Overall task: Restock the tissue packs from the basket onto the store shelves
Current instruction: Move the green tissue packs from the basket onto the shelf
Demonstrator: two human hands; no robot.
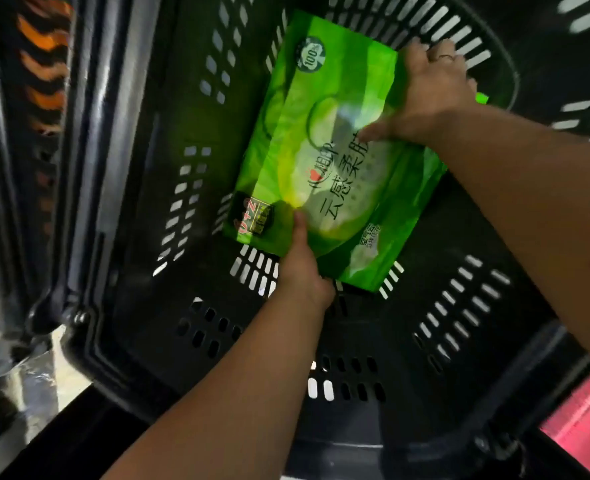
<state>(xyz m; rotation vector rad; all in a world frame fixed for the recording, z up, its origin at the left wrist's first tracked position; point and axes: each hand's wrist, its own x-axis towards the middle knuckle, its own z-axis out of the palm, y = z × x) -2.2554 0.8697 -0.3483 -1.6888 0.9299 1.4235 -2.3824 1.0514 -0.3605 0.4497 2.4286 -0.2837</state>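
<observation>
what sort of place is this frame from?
Probably a retail store, though no shelves show clearly. Cues: a black slotted plastic shopping basket, a green printed plastic tissue pack with retail labelling, gripped by the left hand and right hand, and blurred pink wrapped goods at lower right.

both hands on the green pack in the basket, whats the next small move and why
Probably lift the tissue pack straight up out of the basket: the left hand pinches its near edge, the right hand grips its far side.
</observation>
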